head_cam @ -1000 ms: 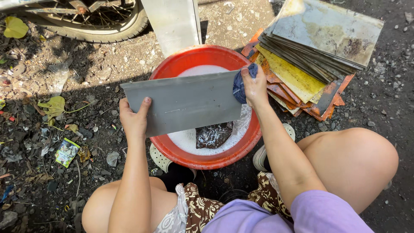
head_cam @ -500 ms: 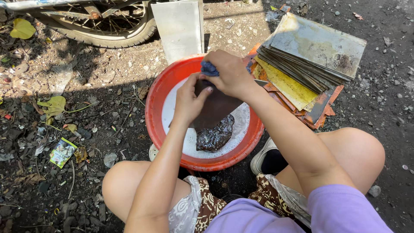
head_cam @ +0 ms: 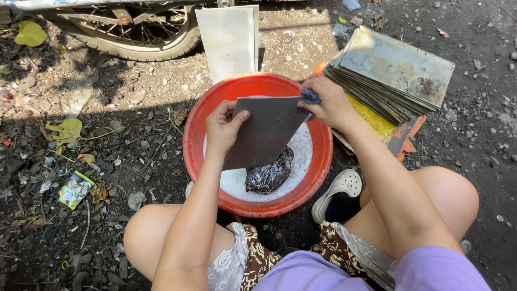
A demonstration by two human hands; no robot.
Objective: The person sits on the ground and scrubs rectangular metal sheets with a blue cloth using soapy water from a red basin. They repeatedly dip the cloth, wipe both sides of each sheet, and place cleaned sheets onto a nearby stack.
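My left hand [head_cam: 223, 128] grips the left edge of a grey rectangular plate [head_cam: 266, 132] held tilted over a red basin [head_cam: 196, 116]. On the plate's upper right corner, my right hand [head_cam: 328, 102] presses a small blue cloth [head_cam: 309, 96]. The basin holds white soapy water [head_cam: 237, 183] and a dark wet lump [head_cam: 269, 173] lying just below the plate.
A stack of several metal and coloured plates [head_cam: 390, 81] lies on the ground right of the basin. A white panel [head_cam: 229, 37] leans beside a wheel tyre [head_cam: 137, 46] at the top. Dirt, leaves and litter [head_cam: 75, 188] are at left. A white shoe [head_cam: 339, 188] is by my knee.
The plate, held up broadside a second ago, has been turned and lowered over the basin. My right hand with the blue cloth has moved onto its upper right corner.
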